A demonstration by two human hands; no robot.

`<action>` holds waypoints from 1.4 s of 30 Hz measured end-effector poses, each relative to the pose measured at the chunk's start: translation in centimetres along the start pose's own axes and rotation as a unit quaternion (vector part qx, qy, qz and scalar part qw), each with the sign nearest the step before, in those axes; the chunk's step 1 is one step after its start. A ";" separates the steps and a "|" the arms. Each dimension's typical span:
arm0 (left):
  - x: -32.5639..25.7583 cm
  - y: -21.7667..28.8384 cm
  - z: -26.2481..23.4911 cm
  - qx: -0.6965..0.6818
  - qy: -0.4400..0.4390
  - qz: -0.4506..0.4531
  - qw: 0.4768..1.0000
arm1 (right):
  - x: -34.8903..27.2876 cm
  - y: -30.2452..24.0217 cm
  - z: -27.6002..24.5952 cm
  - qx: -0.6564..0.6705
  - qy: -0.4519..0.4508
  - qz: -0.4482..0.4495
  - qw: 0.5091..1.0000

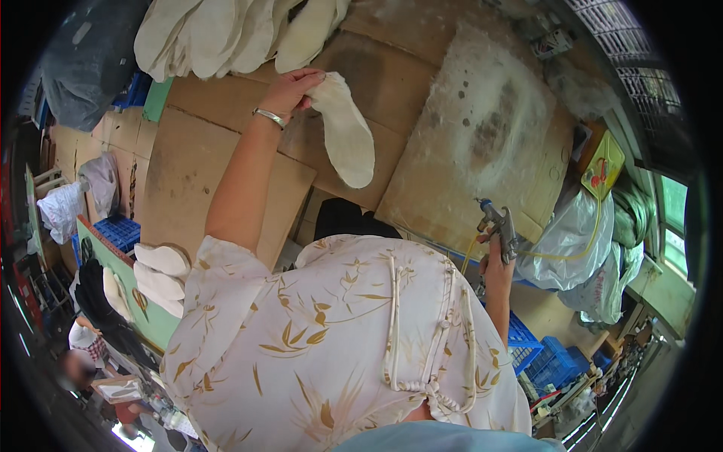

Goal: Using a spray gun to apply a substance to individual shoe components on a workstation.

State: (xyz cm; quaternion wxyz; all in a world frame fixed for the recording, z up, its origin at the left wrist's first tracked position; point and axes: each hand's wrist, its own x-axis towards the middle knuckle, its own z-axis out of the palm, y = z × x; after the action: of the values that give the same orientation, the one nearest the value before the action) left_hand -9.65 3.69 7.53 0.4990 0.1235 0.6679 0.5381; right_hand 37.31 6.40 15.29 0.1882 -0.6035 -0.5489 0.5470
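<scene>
My left hand (pixel 292 92) pinches one end of a cream, fuzzy-edged insole (pixel 350 139), which hangs over the cardboard-covered table. Just beyond that hand lies a pile of similar cream insoles (pixel 218 38). Lower on the right, my right hand (pixel 495 271) is wrapped round the handle of a metal spray gun (pixel 503 226). Its nozzle points up and to the left, and a yellow hose (pixel 557 257) runs beside it. Between the gun and the far edge lies a cardboard sheet (pixel 422 169) coated with whitish, fibrous residue. Whether the trigger is pressed I cannot tell.
Plastic bags (pixel 572 233) hang at the table's right, with blue crates (pixel 553 361) below. A can (pixel 552 44) stands at the far right. Behind on the left, a green tabletop (pixel 157 322) bears insoles and scissors (pixel 140 300). Another person (pixel 86 339) is at the lower left.
</scene>
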 end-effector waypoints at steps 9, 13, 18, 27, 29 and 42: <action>-0.6 -1.0 0.3 0.021 0.032 0.020 0.999 | -0.4 0.4 -0.7 -0.008 0.010 -0.010 1.000; -0.5 -0.7 1.7 0.046 0.057 0.032 0.997 | -0.8 0.9 -1.3 0.001 0.010 -0.003 1.000; 3.9 -4.3 0.8 0.211 0.183 0.169 0.945 | -0.8 1.4 -1.5 0.007 0.008 0.003 1.000; -7.5 -15.0 4.7 0.276 0.104 -0.081 0.952 | -1.1 2.1 -3.1 0.046 0.046 0.007 0.998; -7.5 -15.8 5.6 0.166 0.121 -0.120 0.971 | -0.9 2.5 -3.3 0.057 0.063 0.002 0.996; -1.7 5.0 22.2 -0.209 -0.111 0.149 0.960 | -2.9 5.4 -5.8 0.090 0.122 -0.011 0.988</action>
State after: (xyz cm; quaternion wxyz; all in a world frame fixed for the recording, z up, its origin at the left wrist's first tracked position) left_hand 7.02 17.66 14.38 0.4987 0.1735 0.4556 0.7167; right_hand 45.41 4.24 14.05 0.3130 -0.6401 -0.4773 0.5144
